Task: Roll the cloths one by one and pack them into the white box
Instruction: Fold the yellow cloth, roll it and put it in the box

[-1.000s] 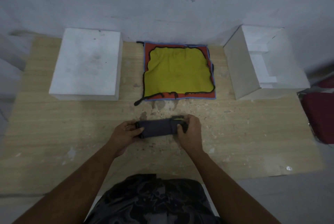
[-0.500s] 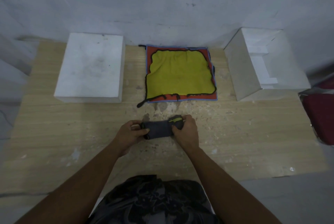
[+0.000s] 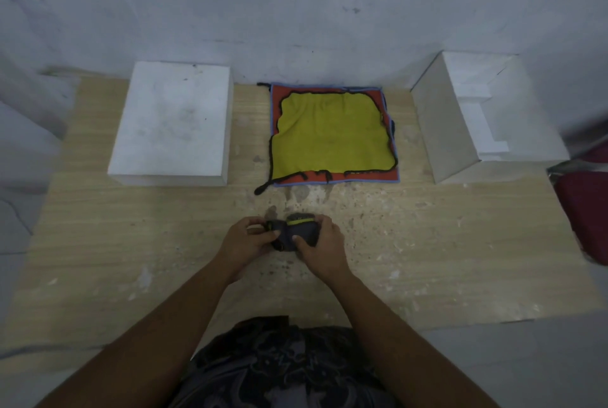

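Two hands are on one dark grey cloth point(image 3: 297, 235) near the middle of the wooden table point(image 3: 427, 249), bunching it into a short fat roll. Left hand point(image 3: 245, 243) pinches the left end with thumb and fingers, and right hand point(image 3: 324, 244) is wrapped over the right end, thumb pressing on top. You can see a bit of yellow-green trim along the far edge of the roll.

Behind it, close to the wall, sits a flat stack of cloths point(image 3: 332, 134): yellow one on top with black edging, orange under that, blue border peeking out at the bottom. To the left of the stack is a closed white box point(image 3: 174, 121). To the right is an open box point(image 3: 483, 114), white, with some white inserts inside and no cloths visible in it.
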Tool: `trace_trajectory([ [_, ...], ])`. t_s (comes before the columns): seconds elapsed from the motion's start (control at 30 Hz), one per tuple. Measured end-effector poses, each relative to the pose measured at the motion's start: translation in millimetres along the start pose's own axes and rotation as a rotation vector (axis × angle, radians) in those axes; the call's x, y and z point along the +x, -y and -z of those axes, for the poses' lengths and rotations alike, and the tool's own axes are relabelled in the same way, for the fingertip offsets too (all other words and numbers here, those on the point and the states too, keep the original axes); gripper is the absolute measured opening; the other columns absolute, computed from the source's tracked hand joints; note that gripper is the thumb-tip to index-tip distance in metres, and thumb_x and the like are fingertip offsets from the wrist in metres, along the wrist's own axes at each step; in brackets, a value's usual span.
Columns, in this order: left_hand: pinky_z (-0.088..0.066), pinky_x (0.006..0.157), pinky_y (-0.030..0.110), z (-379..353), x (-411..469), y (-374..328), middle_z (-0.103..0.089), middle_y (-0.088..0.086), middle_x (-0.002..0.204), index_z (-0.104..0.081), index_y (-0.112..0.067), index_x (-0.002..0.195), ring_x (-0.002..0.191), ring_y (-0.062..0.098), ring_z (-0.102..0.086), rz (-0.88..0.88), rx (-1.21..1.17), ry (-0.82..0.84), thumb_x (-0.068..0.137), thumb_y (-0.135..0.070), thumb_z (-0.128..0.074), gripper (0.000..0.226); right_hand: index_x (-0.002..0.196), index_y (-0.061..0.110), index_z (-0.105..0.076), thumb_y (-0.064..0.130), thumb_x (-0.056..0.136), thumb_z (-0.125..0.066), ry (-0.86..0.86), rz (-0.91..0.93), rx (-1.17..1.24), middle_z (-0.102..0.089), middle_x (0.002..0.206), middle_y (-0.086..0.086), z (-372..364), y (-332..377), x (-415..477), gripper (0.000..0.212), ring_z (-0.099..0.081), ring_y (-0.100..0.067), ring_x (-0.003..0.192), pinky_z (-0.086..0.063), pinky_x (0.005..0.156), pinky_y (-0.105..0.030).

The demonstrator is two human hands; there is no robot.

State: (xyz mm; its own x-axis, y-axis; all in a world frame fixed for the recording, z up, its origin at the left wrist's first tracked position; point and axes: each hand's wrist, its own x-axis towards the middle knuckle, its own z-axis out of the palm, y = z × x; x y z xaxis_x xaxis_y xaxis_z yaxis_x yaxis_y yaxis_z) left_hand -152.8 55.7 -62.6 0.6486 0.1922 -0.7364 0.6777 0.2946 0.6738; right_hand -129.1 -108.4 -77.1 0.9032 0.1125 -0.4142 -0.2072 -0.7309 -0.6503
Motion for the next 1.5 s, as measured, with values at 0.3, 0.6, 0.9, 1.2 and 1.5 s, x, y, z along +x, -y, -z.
trace_trajectory([
  [0.3,-0.056,0.088,0.047,-9.2,-3.0,0.3,-0.062,0.021,0.115,-0.055,-0.012,0.1,0.103,0.034,-0.064,-0.037,0.052,-0.069,0.084,-0.009,-0.07,0.023,0.13,0.019,-0.046,0.027,0.089,-0.063,0.093,-0.08,0.359,-0.056,0.12,-0.003,7.3,4.6,-0.8,0.045,-0.058,-0.022,0.112,-0.053,0.088,-0.031],
  [0.6,-0.056,0.088,0.039,-57.8,-22.7,-15.0,-0.06,0.004,0.114,-0.046,-0.012,0.122,0.101,0.019,-0.063,-0.154,0.149,-0.004,0.071,-0.034,-0.081,0.065,0.122,0.015,-0.051,0.017,0.077,-0.078,0.032,0.011,0.509,-0.058,0.114,0.0,56.8,-16.4,-3.0,0.053,-0.057,-0.016,0.104,-0.052,0.083,-0.024],
  [0.9,-0.056,0.082,0.031,-156.8,-39.6,-45.3,-0.055,-0.002,0.114,-0.044,-0.024,0.128,0.097,0.002,-0.058,-0.279,0.184,0.082,0.064,-0.033,-0.086,0.078,0.116,0.018,-0.062,0.014,0.076,-0.076,-0.139,0.227,0.529,-0.062,0.119,-0.003,139.2,-38.6,3.4,0.043,-0.061,-0.017,0.108,-0.056,0.087,-0.038],
  [1.2,-0.059,0.085,0.039,-266.2,-44.2,-104.6,-0.066,0.008,0.119,-0.062,-0.011,0.118,0.107,0.025,-0.066,-0.242,-0.007,0.318,0.085,-0.024,-0.067,0.036,0.126,0.014,-0.053,0.007,0.079,-0.074,-0.205,0.248,0.807,-0.061,0.119,0.007,260.4,-58.8,25.7,0.052,-0.064,-0.002,0.104,-0.056,0.079,-0.023],
  [1.5,-0.06,0.079,0.044,-351.3,-19.6,-141.2,-0.072,0.019,0.102,-0.064,0.002,0.106,0.089,0.029,-0.072,-0.304,0.089,0.263,0.073,-0.05,-0.073,0.062,0.104,0.031,-0.059,0.025,0.089,-0.063,-0.11,0.205,0.839,-0.069,0.109,-0.005,342.1,-69.3,78.4,0.016,-0.068,-0.019,0.099,-0.058,0.084,-0.041],
])
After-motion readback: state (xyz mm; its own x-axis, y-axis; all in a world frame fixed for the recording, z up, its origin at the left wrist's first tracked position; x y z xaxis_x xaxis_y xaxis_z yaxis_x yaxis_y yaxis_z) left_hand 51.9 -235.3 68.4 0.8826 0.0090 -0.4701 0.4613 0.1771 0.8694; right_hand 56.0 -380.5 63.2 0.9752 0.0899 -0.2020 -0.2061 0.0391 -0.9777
